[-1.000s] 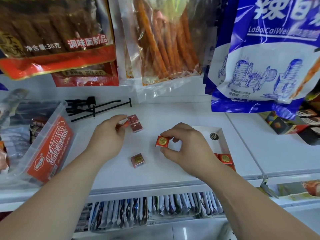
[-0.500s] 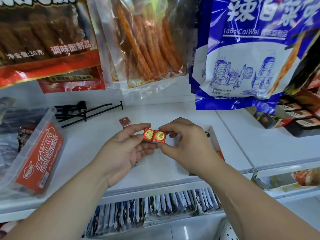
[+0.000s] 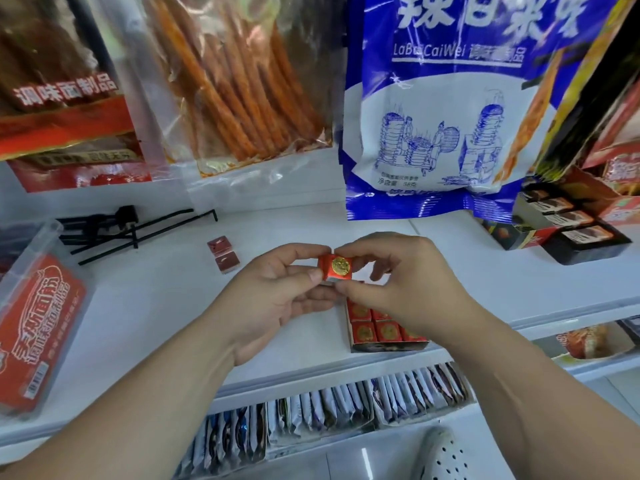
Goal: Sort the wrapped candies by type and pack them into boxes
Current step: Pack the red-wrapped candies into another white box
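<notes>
A red square candy with a gold coin face (image 3: pixel 338 265) is held up above the white shelf (image 3: pixel 166 299). My left hand (image 3: pixel 277 296) pinches its left side and my right hand (image 3: pixel 398 271) pinches its right side. A second candy seems stacked behind it, mostly hidden. Below my right hand lies a small open box (image 3: pixel 384 346) with several matching red candies (image 3: pixel 375 329) packed in rows. Two dark red square candies (image 3: pixel 223 252) lie together on the shelf, left of my hands.
Snack bags hang above the shelf: red ones at left, a clear one (image 3: pixel 235 81) in the middle, a blue-white one (image 3: pixel 443 109) at right. A clear tub with a red label (image 3: pixel 34 327) stands at left, black hooks (image 3: pixel 114 226) behind it, dark boxes (image 3: pixel 561 226) at right.
My hands have come together from apart. The two gold-faced candies, side by side half a second ago, now show as one face. The view has shifted, and the box of red candies shows.
</notes>
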{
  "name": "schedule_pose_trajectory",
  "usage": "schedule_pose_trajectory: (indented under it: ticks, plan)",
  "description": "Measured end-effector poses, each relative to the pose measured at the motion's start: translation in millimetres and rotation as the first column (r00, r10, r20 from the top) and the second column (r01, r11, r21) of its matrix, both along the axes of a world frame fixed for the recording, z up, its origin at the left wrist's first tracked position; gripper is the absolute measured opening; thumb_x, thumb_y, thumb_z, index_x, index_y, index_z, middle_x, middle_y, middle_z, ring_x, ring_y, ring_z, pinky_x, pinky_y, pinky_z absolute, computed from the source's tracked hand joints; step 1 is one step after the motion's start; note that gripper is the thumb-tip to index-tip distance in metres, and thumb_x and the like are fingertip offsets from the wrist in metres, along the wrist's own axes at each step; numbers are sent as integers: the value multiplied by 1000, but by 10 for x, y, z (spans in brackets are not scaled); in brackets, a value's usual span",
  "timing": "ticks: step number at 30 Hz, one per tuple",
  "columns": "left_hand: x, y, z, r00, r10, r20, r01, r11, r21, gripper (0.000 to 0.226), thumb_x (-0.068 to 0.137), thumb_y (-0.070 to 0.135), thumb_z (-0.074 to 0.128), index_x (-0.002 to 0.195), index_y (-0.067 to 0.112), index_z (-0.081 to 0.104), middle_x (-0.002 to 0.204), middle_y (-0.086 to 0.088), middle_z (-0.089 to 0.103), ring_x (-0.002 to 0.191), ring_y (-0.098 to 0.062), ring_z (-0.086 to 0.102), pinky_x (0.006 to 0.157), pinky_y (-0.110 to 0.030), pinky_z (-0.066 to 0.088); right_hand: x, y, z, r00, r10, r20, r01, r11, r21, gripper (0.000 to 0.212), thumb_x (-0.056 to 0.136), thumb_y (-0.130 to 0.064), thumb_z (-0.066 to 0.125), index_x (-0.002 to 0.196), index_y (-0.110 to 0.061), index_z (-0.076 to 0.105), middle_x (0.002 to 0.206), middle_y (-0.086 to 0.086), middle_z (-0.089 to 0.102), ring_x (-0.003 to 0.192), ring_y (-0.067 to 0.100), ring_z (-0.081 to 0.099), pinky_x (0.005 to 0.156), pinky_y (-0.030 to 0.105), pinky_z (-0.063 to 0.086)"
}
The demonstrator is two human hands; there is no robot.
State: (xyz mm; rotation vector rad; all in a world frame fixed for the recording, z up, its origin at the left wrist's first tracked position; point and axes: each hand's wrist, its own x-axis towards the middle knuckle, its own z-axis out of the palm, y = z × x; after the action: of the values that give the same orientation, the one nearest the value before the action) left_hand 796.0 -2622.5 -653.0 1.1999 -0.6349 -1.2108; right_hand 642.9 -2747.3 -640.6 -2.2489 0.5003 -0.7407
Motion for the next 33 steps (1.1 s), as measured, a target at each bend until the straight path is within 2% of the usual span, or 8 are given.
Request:
schedule_pose_trajectory:
  ticks: [5,7,11,16,21,25,30,33]
  plan:
    - [-211,-173,10,995,-76,69,72,996,56,30,97,5,52,124,14,61,103,-18,73,92,-29,71,90,-39,56,-188,-118,37,997,-44,-71,37,994,-104,28,71,-22,85,97,-25,76,74,-22,67,72,1,64,61,14,49]
    - [-241,-256,-26,950,-22,311,-8,995,96,29,98,12,54,123,26,61,108,-6,73,94,-25,69,86,-36,55,-270,-229,14,989,-101,-107,89,990,-110,25,71,-24,86,94,-23,77,73,-21,68,69,2,64,59,10,45]
    - [-211,-319,-89,513,-199,835,-62,962,267,58,82,53,69,135,40,49,127,14,45,105,-9,51,91,-27,45,-452,-421,-60,941,-224,-254,191,970,-148,30,72,-33,84,99,-22,77,72,-25,65,68,0,62,58,8,43]
    - [-224,-286,-196,357,-405,842,32,906,422,121,46,82,71,150,35,30,150,16,27,134,-8,32,113,-37,35,-422,-441,-218,906,-205,-369,166,977,-136,29,76,-32,80,104,-26,75,76,-27,63,61,-6,55,58,6,38]
    - [-229,-258,-234,329,-410,851,19,904,428,119,52,76,76,152,36,25,154,17,24,137,-8,29,115,-37,33,-322,-511,-266,839,-146,-524,100,988,-115,37,84,-33,73,120,-26,68,114,-7,70,80,3,59,79,26,52]
    - [-227,-248,-216,352,-419,837,24,898,440,116,55,72,78,152,39,23,154,18,23,135,-10,32,114,-37,34,-331,-565,-244,787,-53,-614,36,999,-40,37,91,-37,65,128,-32,64,131,-8,62,105,10,60,84,22,49]
    - [-213,-259,-211,343,-428,836,35,895,444,116,55,73,78,152,40,22,154,17,25,135,-11,33,113,-37,34,-387,-569,-225,827,-23,-561,51,998,34,44,87,-42,68,129,-30,62,126,-13,64,67,-14,53,62,5,36]
    - [-222,-260,-197,327,-429,842,31,895,445,117,55,73,77,152,40,21,155,15,26,134,-12,35,113,-37,35,-450,-562,-199,850,-11,-526,72,993,96,68,71,-54,80,131,-31,59,112,-17,65,65,-18,54,62,7,37]
